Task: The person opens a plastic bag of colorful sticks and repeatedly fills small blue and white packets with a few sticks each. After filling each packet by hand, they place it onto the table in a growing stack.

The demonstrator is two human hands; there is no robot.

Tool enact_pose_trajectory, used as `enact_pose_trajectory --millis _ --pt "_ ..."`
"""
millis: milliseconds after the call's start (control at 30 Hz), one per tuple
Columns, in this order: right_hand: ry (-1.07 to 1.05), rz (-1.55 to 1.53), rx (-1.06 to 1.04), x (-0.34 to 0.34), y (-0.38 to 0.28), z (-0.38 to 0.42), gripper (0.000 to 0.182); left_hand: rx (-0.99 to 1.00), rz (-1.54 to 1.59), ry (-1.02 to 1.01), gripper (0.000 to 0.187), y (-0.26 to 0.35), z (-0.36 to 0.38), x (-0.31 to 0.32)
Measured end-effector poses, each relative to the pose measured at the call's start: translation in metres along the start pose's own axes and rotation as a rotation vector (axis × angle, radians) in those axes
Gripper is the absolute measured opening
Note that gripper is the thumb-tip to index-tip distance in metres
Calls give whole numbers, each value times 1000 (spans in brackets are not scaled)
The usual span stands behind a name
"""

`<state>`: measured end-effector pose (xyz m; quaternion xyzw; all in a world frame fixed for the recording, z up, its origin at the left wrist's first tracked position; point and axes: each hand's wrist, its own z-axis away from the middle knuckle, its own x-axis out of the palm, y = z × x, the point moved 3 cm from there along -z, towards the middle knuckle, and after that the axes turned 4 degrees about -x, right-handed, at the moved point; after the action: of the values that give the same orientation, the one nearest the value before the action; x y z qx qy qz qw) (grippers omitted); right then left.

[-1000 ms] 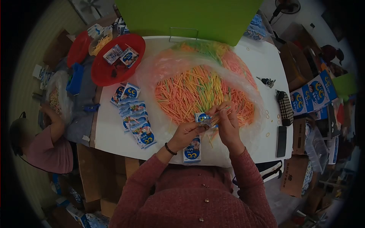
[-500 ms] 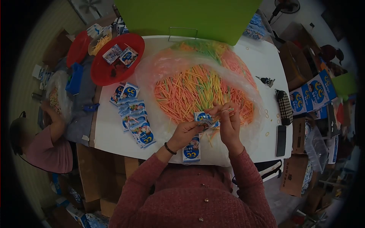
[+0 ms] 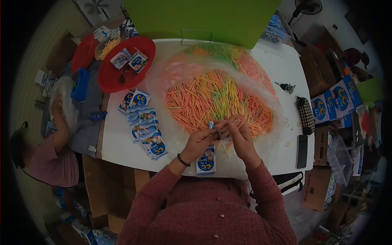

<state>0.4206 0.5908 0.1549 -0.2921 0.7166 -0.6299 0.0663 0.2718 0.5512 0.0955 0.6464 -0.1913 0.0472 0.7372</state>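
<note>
My left hand [image 3: 199, 143] is closed on a small clear and blue packet [image 3: 222, 132] at the near edge of the open bag. My right hand [image 3: 241, 138] is pinched at the packet's other side, with thin coloured sticks between its fingers. Beyond both hands, a large clear plastic bag [image 3: 157, 77] lies open, full of pink, yellow and green sticks [image 3: 208, 96]. A blue and white packet [image 3: 206, 161] lies on the table just in front of me, below my hands. More such packets [image 3: 147, 126] overlap in a pile to the left.
A red tray [image 3: 107, 77] with packets stands at the back left. Keys [image 3: 287, 87], a checkered pouch [image 3: 305, 115] and a phone [image 3: 301, 151] lie on the right. A green panel [image 3: 200, 18] rises behind. Another person [image 3: 53, 151] sits at far left.
My right hand has lowered toward my left hand, its fingers now pressed at the packet. At far left, the other person's arm has moved up over the plastic bag there.
</note>
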Motion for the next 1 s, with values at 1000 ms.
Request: enact_pose_trajectory --millis 1000 --pt "-53 1054 -404 1 -19 -10 16 131 177 -11 48 30 -1 -6"
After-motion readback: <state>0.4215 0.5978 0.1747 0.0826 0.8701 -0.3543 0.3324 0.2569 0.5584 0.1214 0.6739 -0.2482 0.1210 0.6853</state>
